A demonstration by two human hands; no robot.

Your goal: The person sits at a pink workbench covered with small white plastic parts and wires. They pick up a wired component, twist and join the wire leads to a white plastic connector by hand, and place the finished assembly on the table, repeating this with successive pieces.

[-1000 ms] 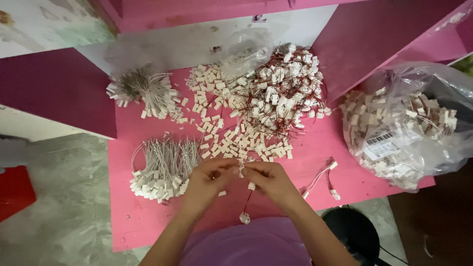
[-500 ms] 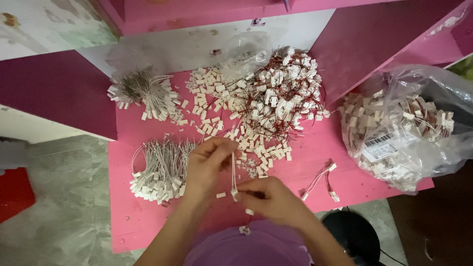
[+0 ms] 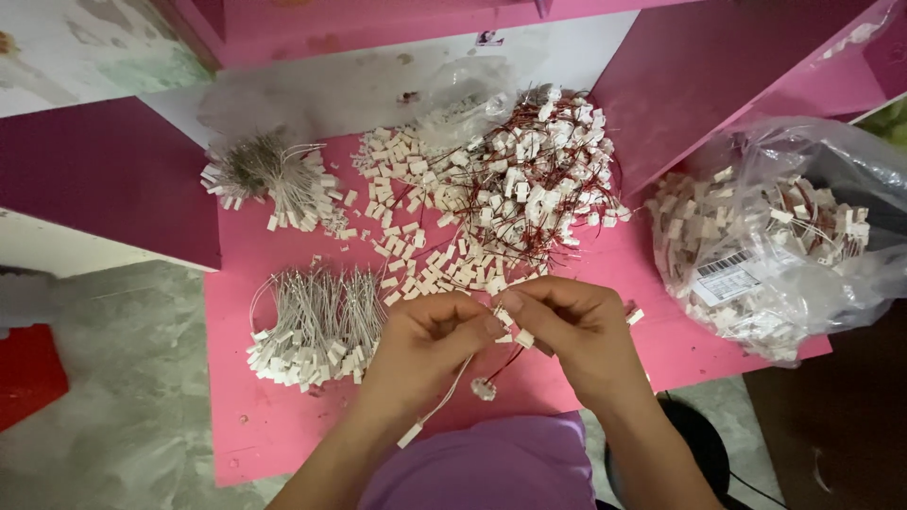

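My left hand [image 3: 427, 342] and my right hand [image 3: 571, 326] meet over the near part of the pink table [image 3: 283, 444], fingertips pinched together. The left hand pinches a thin white wire [image 3: 436, 408] that hangs down to a small white plug. The right hand pinches a small white connector [image 3: 522, 337] with a dark red wire trailing to a small round part [image 3: 483, 388]. Just beyond my fingers lies a spread of loose white connectors [image 3: 416, 241].
A bundle of white-wired plugs [image 3: 312, 326] lies left of my hands, another bundle [image 3: 269, 179] at the far left. A heap of red-wired connectors [image 3: 539, 184] sits at the back. A clear plastic bag of connectors [image 3: 775, 236] rests at the right. A red object [image 3: 28, 373] stands on the floor.
My hands had drawn apart with the left one raised, and have now come back together over the table's near part, holding the wires.
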